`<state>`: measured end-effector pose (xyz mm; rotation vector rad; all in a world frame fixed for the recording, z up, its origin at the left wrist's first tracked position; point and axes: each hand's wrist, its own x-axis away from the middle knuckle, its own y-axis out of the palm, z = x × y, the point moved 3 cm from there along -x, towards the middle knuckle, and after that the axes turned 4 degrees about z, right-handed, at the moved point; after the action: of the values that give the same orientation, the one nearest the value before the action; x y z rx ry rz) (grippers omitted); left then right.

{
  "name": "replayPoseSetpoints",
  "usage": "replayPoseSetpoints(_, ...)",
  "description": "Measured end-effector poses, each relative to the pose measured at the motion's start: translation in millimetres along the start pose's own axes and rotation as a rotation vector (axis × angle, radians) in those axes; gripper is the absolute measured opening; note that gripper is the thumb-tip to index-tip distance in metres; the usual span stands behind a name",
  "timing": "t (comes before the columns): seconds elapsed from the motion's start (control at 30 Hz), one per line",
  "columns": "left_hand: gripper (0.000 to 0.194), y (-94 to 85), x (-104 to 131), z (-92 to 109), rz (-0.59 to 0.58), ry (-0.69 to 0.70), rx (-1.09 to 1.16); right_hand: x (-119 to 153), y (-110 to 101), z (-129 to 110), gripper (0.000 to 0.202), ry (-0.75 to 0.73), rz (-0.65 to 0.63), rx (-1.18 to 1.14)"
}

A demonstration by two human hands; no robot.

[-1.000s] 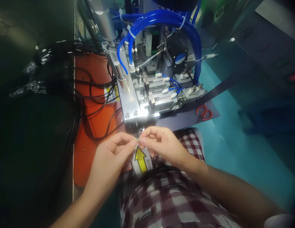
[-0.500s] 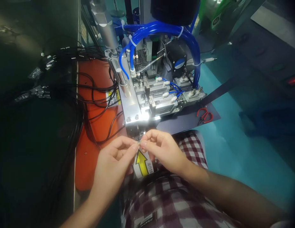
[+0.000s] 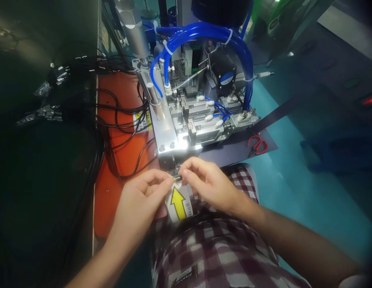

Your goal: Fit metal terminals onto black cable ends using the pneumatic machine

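My left hand point(image 3: 148, 192) is closed in a pinch, thumb and forefinger meeting just in front of the machine. Opposite it, my right hand point(image 3: 208, 184) pinches too, its fingertips a short gap from the left ones. Between the two sits a small thin piece like a wire end point(image 3: 177, 178), pale and shiny with a dark part; the fingers cover most of it. Below the fingertips lies a white label with a yellow arrow point(image 3: 178, 203). Black cables point(image 3: 138, 158) run over the orange surface and pass behind my left hand.
A metal machine point(image 3: 168, 136) with blue air hoses point(image 3: 201, 34) stands straight ahead. Red-handled cutters point(image 3: 258, 145) lie on the grey plate point(image 3: 228, 156) to the right. Cable ends with metal connectors point(image 3: 48, 114) are bunched at left, near the orange board point(image 3: 109, 208).
My right hand has shifted slightly up and away from the left fingertips, so more of the small thin piece shows between them. Both hands still pinch.
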<state>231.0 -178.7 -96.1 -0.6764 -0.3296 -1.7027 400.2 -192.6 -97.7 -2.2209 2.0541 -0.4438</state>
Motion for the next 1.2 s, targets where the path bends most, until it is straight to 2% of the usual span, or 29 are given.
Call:
replayPoseSetpoints(0.13,0.038,1.1,1.8,2.4,-0.017,0.017,0.004,-3.9,-3.2,-10.5,0.016,-0.150,-0.047,0.247)
replayPoseSetpoints(0.3,0.034,-1.0,-1.8,-0.1,-0.057,0.018,-0.012,-7.5,-2.7,-11.4,0.010,-0.298,-0.122,0.233)
replayPoseSetpoints(0.43,0.036,-3.1,-6.8,0.8,-0.096,0.030,-0.063,-9.4,-2.2,-3.9,0.015,-0.199,-0.155,-0.015)
replayPoseSetpoints(0.53,0.042,-2.2,-7.0,3.6,-0.059,0.051,-0.107,-9.6,-2.1,2.5,0.016,-0.094,-0.119,-0.175)
replayPoseSetpoints(0.6,0.037,-1.2,-6.0,6.5,0.014,0.164,-0.175,-9.0,-2.9,7.3,0.018,-0.040,-0.081,-0.226)
replayPoseSetpoints(0.63,0.030,-0.5,-5.3,8.6,0.051,0.275,-0.238,-8.4,-3.4,10.1,0.019,-0.011,-0.066,-0.248)
replayPoseSetpoints(0.73,0.010,3.7,-1.7,13.8,0.113,0.722,-0.487,-7.0,-4.4,18.7,0.024,0.069,-0.052,-0.327)
replayPoseSetpoints(0.77,0.010,5.2,-0.8,14.0,0.114,0.849,-0.565,-6.9,-4.5,21.1,0.025,0.087,-0.051,-0.349)
replayPoseSetpoints(0.83,0.014,6.6,-1.2,12.8,0.111,1.007,-0.674,-8.0,-4.6,24.9,0.026,0.109,-0.043,-0.375)
replayPoseSetpoints(1.0,0.019,7.0,-8.7,10.7,0.158,1.155,-0.818,-16.7,-4.2,31.3,0.026,0.116,-0.002,-0.393)
replayPoseSetpoints(1.2,0.020,8.1,-17.4,7.5,0.190,1.192,-0.914,-25.0,-2.9,42.2,0.026,0.129,0.021,-0.380)
